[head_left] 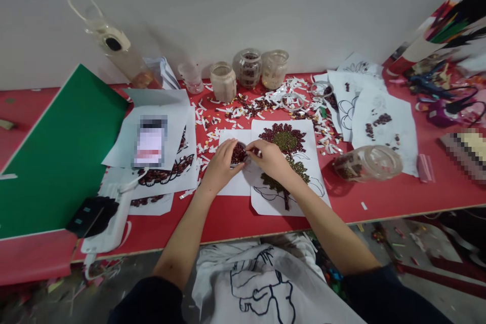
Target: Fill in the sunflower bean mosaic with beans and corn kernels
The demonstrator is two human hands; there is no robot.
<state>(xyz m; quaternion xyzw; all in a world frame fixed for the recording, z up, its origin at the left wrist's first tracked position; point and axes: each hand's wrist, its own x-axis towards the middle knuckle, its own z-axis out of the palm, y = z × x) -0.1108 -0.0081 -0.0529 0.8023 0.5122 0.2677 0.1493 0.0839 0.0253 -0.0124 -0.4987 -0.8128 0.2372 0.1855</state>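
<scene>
Left hand (pixel 222 162): curled around a small dish of dark red beans (pixel 239 154), above a white sheet (pixel 235 186).
Right hand (pixel 270 158): close beside the left, fingers at the dish's right rim — whether they pinch a bean, I can't tell.
Flower picture (pixel 284 140): under the right hand and forearm, two blooms filled with red and green beans.
Clear jar (pixel 374 163): right of that picture.
Paper strips (pixel 261 104): scattered beyond, mixed with beans.
Back jars (pixel 223 82): three near the wall (pixel 243 5).
</scene>
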